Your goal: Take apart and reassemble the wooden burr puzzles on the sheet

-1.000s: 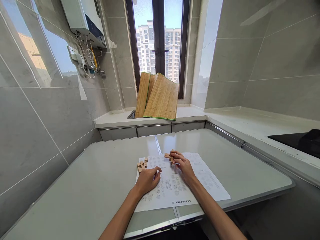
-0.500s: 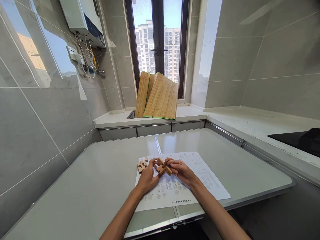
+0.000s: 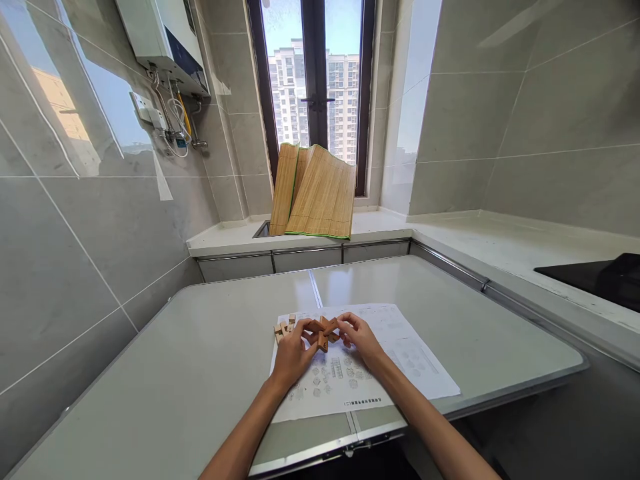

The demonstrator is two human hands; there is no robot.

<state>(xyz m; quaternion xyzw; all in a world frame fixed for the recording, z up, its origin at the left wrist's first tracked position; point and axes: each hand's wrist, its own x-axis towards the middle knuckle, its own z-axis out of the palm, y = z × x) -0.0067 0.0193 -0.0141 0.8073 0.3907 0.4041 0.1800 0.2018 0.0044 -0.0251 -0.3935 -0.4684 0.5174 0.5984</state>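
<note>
Left grip [image 3: 295, 353]: pinching crossed wooden blocks [image 3: 323, 340] | right grip [image 3: 362, 340] alongside: pinch, we can't tell | likely fitting; next needs alignment

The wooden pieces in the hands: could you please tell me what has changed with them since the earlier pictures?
The wooden pieces moved left and slightly nearer, and were turned. First only the right hand held them; then the left hand took hold. The right fingertips are now at their right end; whether they grip is unclear. The loose blocks and paper stayed.
</note>
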